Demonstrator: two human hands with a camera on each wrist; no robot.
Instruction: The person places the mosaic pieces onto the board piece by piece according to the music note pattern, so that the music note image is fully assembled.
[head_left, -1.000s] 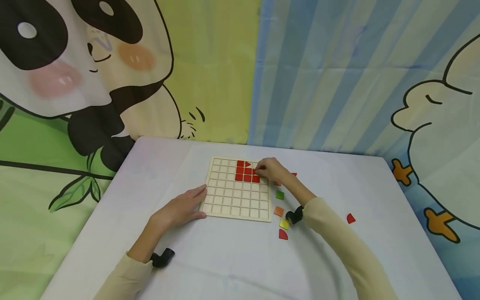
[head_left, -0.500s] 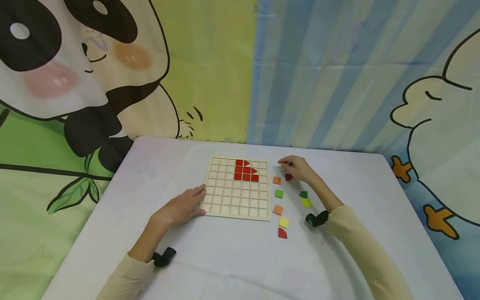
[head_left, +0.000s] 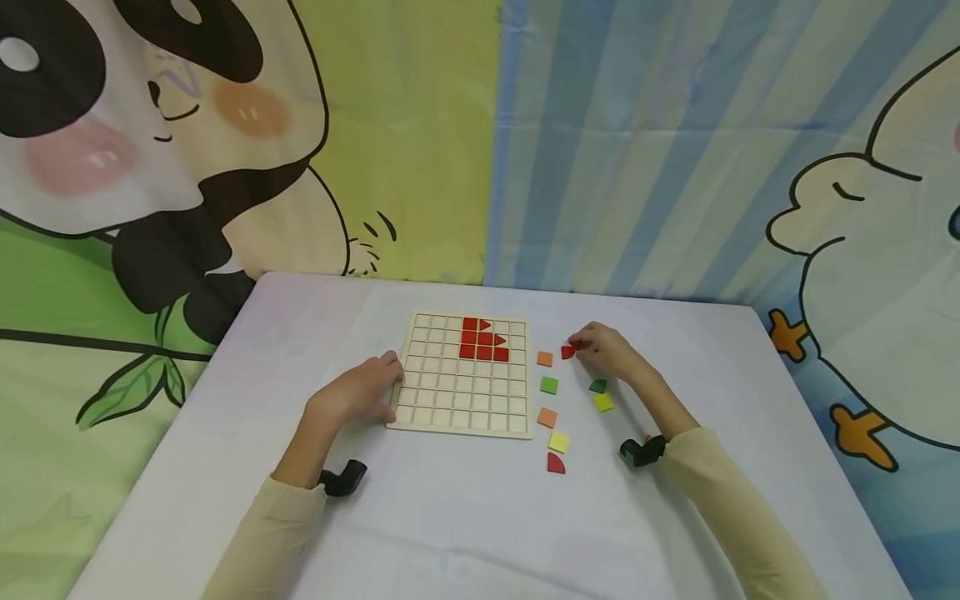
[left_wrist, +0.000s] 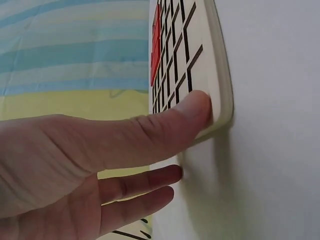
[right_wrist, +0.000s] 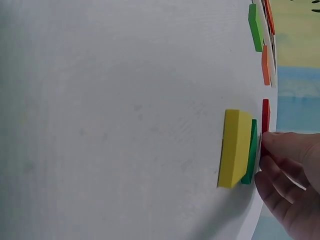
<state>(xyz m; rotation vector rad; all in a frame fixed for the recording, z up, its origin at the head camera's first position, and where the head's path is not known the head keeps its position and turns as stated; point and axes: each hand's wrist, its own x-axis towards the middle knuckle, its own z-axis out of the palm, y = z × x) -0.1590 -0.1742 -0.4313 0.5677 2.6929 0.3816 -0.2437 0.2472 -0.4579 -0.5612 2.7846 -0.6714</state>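
A pale wooden grid board point(head_left: 450, 403) lies on the table, with red squares point(head_left: 468, 338) and red triangles point(head_left: 500, 340) in its upper cells. My left hand point(head_left: 354, 390) rests at the board's left side. In the left wrist view, its thumb point(left_wrist: 185, 117) presses on the board's edge near a corner, while the other fingers extend loosely below. To the right of the board, my right hand point(head_left: 609, 348) pinches a red piece point(right_wrist: 265, 112) between thumb and fingers; its full shape is hidden. Another bit of red point(head_left: 567, 352) shows right by the fingertips.
Between board and right arm lie orange squares point(head_left: 545, 358), a green square point(head_left: 549, 385), yellow squares point(head_left: 558, 442), a dark green piece point(head_left: 597, 386) and a red quarter-circle point(head_left: 556, 463). Cartoon-printed cloth point(head_left: 412, 167) hangs behind the white table point(head_left: 420, 533).
My right hand has left the board and moved right to the loose red pieces. A red triangle now shows in the cell where its fingers were. My left hand stays at the board's edge.
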